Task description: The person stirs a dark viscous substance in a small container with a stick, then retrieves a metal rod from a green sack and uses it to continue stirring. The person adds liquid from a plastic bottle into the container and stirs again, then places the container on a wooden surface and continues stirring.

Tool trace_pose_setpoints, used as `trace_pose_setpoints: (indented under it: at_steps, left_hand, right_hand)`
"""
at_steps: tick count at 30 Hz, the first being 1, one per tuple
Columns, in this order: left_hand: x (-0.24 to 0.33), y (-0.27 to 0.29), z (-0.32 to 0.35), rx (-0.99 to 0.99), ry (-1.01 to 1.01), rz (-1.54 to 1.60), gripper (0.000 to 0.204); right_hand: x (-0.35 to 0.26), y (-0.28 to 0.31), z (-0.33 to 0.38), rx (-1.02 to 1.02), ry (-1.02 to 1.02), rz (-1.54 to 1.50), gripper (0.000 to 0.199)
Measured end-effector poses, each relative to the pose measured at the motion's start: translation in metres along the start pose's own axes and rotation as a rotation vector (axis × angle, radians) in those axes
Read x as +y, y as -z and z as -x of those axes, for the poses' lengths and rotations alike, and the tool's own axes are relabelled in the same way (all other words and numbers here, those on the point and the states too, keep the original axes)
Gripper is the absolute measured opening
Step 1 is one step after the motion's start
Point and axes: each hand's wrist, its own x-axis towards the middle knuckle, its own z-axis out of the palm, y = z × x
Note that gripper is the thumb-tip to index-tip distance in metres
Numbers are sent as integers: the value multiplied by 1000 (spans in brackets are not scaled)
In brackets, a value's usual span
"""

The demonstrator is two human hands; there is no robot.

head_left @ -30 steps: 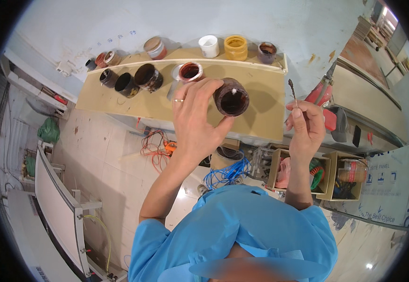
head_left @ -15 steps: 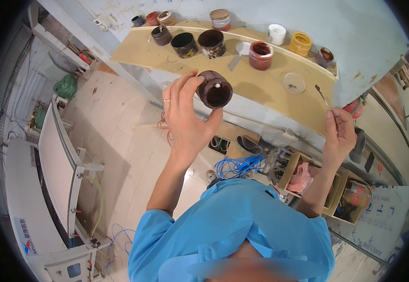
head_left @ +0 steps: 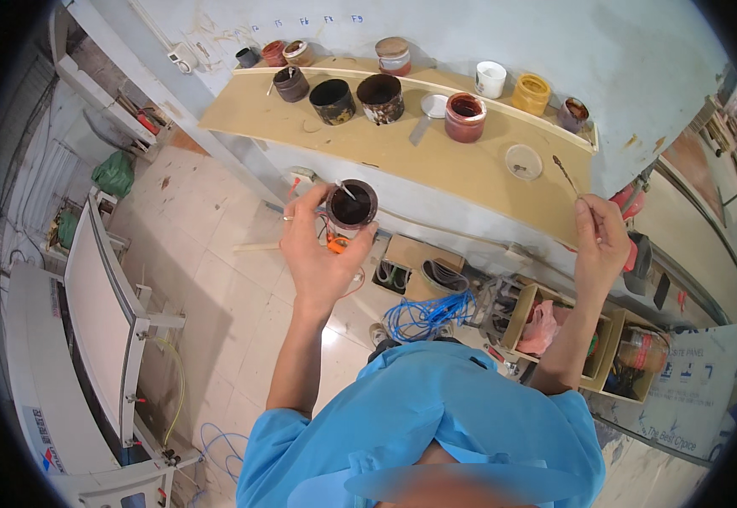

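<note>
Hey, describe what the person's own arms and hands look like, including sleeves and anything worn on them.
Short, bright blue sleeves leave both forearms bare. The left hand wears a thin, shiny ring on one finger; no ring shows on the right hand. Neither is gloved.

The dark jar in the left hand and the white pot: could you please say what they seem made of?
The dark jar may be plastic or glass; dark staining obscures its finish. The white pot is probably smooth plastic, given its opaque white wall.
</note>
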Motion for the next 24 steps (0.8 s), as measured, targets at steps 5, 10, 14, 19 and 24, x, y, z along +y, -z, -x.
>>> trace_pose_setpoints:
  at_steps: [5,10,14,19,24]
  left_hand:
    - [-5,-1,3,-22,69,-9,64]
    - [-8,-9,4,-53,155,125,64]
    - [-12,-16,4,-75,217,152,63]
    - [-14,-24,-1,-87,197,210,63]
    - [-11,-28,-2,-117,200,224,63]
  right_hand:
    - [7,1,-22,-30,-15,29,10]
    - [24,1,-47,-52,0,99,12]
    - [25,1,-54,-83,-72,134,13]
    - [16,-1,-60,-84,-5,271,12]
    - [16,-13,-69,-100,105,363,15]
